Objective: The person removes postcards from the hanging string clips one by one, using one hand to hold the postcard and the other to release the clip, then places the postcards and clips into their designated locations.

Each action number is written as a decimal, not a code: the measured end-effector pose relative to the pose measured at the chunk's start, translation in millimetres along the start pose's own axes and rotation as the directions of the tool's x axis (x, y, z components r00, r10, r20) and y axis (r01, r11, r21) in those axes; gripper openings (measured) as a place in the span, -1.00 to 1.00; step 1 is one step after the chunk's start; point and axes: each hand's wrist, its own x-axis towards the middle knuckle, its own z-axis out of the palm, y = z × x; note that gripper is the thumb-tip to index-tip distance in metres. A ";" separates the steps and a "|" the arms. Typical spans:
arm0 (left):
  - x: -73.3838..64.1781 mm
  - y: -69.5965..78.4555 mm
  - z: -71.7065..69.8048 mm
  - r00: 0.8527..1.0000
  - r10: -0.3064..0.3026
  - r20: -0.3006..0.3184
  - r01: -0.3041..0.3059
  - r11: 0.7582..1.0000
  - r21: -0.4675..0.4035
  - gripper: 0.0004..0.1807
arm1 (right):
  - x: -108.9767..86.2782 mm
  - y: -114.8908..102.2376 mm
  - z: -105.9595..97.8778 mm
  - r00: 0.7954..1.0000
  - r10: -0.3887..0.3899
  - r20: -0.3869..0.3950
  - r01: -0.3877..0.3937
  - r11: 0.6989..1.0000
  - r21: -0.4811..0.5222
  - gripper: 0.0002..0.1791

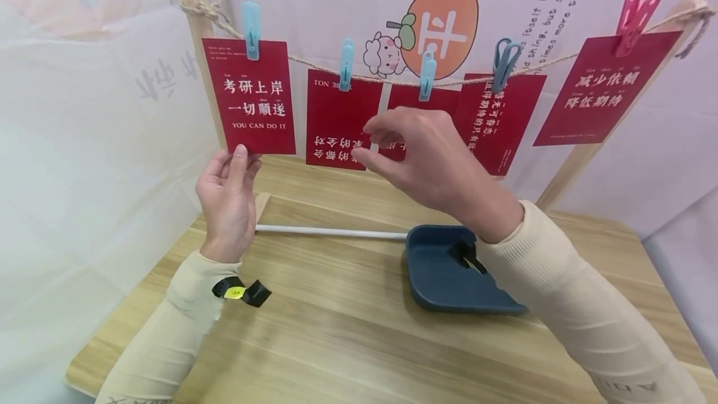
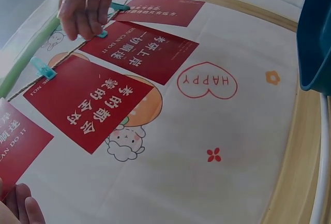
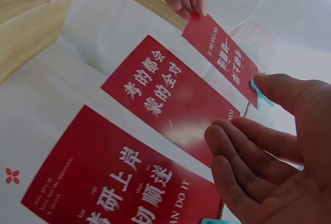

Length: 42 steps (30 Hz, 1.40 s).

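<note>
At the left end of a twine line [image 1: 305,63], my left hand [image 1: 227,204] pinches the bottom edge of a red card [image 1: 249,98] between thumb and fingers. A light blue clothespin [image 1: 252,30] clips that card's top to the twine. My right hand [image 1: 432,161] hovers in front of the middle cards, fingers loosely bent and holding nothing; the right wrist view shows a gap between its thumb and fingers. Beside the left card hangs a second red card [image 1: 336,117] under a light blue clothespin [image 1: 346,64]. A third red card [image 1: 443,100] is partly hidden behind my right hand.
Further right hang a red card [image 1: 521,117] under a dark blue clothespin [image 1: 506,64] and another [image 1: 608,86] under a pink one [image 1: 634,24]. Wooden posts [image 1: 204,61] hold the twine. A blue dustpan [image 1: 443,285] with a white handle [image 1: 331,231] lies on the wooden table [image 1: 314,329].
</note>
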 end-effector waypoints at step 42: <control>3.5 2.1 0.1 1.000 0.009 0.013 -0.010 1.000 0.026 -0.93 | 104.9 -54.3 -19.0 0.999 0.037 -0.022 -0.039 0.996 -0.079 -0.51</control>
